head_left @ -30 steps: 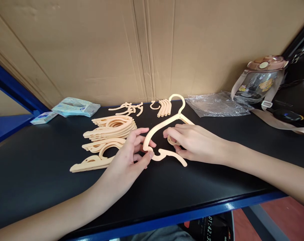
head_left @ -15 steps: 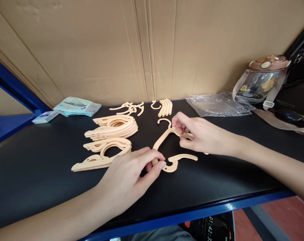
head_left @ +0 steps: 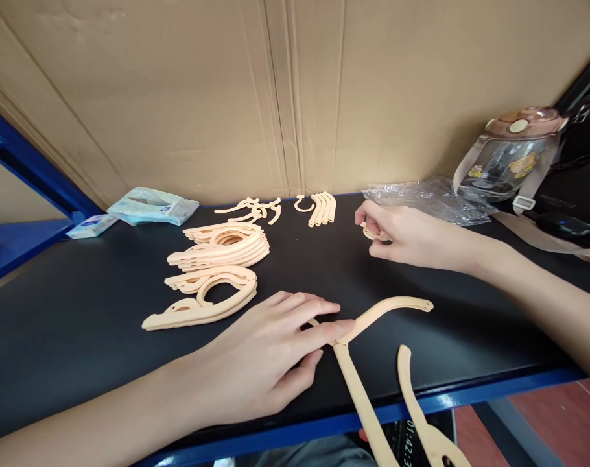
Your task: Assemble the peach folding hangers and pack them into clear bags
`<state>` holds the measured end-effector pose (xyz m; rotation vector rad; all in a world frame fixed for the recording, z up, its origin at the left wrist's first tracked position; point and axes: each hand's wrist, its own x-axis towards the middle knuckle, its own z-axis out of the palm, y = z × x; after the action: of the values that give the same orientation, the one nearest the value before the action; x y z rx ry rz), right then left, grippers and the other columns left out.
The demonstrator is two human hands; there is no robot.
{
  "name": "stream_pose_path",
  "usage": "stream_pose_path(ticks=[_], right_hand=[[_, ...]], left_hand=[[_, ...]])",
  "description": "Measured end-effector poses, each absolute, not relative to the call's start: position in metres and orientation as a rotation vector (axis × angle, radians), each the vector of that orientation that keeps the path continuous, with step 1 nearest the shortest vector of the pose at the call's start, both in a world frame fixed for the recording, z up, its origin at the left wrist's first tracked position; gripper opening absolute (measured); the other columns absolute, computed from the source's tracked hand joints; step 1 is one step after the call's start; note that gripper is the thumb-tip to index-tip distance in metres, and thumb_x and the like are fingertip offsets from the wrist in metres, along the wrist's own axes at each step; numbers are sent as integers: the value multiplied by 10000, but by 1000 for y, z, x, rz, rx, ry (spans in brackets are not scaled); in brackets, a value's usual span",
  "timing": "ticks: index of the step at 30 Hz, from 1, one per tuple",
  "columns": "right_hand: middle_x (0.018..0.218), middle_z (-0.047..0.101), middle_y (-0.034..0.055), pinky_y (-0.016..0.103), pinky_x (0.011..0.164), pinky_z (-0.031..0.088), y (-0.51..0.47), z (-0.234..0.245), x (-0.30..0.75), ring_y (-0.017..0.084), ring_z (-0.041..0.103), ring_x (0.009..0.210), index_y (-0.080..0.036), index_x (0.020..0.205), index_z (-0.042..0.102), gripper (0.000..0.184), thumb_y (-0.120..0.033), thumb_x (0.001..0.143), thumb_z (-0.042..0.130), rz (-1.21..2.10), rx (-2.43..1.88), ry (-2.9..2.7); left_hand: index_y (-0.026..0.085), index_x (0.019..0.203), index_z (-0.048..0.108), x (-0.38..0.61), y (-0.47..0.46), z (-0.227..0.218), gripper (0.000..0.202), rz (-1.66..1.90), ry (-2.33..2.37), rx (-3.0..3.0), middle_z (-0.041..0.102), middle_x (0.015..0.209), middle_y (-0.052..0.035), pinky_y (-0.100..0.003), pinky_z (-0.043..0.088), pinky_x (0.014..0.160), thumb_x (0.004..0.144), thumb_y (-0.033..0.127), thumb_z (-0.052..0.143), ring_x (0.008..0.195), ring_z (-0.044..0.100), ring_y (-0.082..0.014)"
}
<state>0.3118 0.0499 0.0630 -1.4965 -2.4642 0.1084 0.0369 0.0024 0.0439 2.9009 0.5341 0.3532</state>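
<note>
My left hand (head_left: 270, 350) lies near the front edge of the black table (head_left: 81, 337), its fingers stretched out and pressing on a peach plastic hanger (head_left: 373, 363). The hanger's arms spread out, and its lower parts reach past the table's blue edge. My right hand (head_left: 402, 237) is farther back at the right, its fingers curled round a small peach plastic piece (head_left: 370, 233). A stack of peach hanger arms (head_left: 217, 259) lies left of both hands.
Small hook pieces (head_left: 319, 207) and curved bits (head_left: 251, 209) lie near the cardboard wall (head_left: 275, 97). A clear plastic bag (head_left: 421, 198) and a water bottle with a strap (head_left: 509, 155) sit at the right. Tissue packs (head_left: 152, 206) rest at the back left.
The hanger has moved from the table's middle to the front edge and has opened out. My right hand has drawn back to the right with a small piece. My left hand has flattened.
</note>
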Motion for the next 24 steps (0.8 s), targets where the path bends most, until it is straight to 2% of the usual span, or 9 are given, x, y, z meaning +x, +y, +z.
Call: stream_pose_path(ticks=[2,5,9,13,15,17,19,21,24], right_hand=[[746,552,-26,245,567,350,50,62,310,144,520,602,-217,1013,440,292,-148,740,518,85,-1456,-2469],[802,576,-9,241,578,364,50,61,309,150,551,638,-211,1035,469,326,-127,725,526,12,-1396,-2450],[794,611,-7,241,598,389,54,58,311,148,565,639,-200,1081,497,335,-97,762,504,30,-1329,-2439],[877,642,26,252,651,435,56,53,309,152,589,717,-195,1111,537,297,-107,831,491,90,-1228,-2427],[901,654,33,257,673,454,57,50,306,155,606,757,-195,1098,558,269,-107,853,489,181,-1192,-2431],[900,662,28,258,682,463,56,46,302,153,618,778,-199,1071,571,243,-99,868,482,287,-1163,-2447],[906,662,24,258,683,464,55,43,298,146,619,778,-201,1040,579,211,-103,887,471,347,-1140,-2459],[934,654,29,265,691,463,53,40,295,147,613,792,-199,1026,584,166,-146,910,478,354,-1132,-2470],[935,639,37,283,725,468,51,37,291,157,608,824,-185,1053,590,157,-213,922,507,381,-1145,-2482]], left_hand=[[246,1259,583,38,1,43,367,320,558,2937,645,1105,-59,-306,420,766,922,147,474,927,593,-198],[234,1186,621,38,-2,41,279,368,655,3007,617,847,-30,-291,378,622,950,198,477,713,575,-173],[220,1139,611,38,-4,39,228,399,773,2847,617,742,14,-253,371,556,924,230,538,591,568,-134],[222,931,624,38,-2,40,145,352,734,2617,558,565,69,-210,319,473,941,335,535,468,499,-82],[211,934,623,38,-1,41,147,482,783,2676,597,615,46,-221,360,527,955,298,507,565,545,-107],[197,998,631,38,0,41,145,615,851,2812,670,818,-14,-267,424,671,945,261,513,791,595,-170],[185,1013,646,39,2,41,166,618,896,2909,665,1044,-66,-330,439,809,941,248,511,985,571,-227],[173,961,659,40,4,40,193,542,937,2936,642,1135,-91,-365,441,852,953,261,487,1045,555,-250],[166,783,634,40,6,38,283,457,1009,2925,649,1133,-105,-382,452,853,966,287,455,1071,556,-270]])
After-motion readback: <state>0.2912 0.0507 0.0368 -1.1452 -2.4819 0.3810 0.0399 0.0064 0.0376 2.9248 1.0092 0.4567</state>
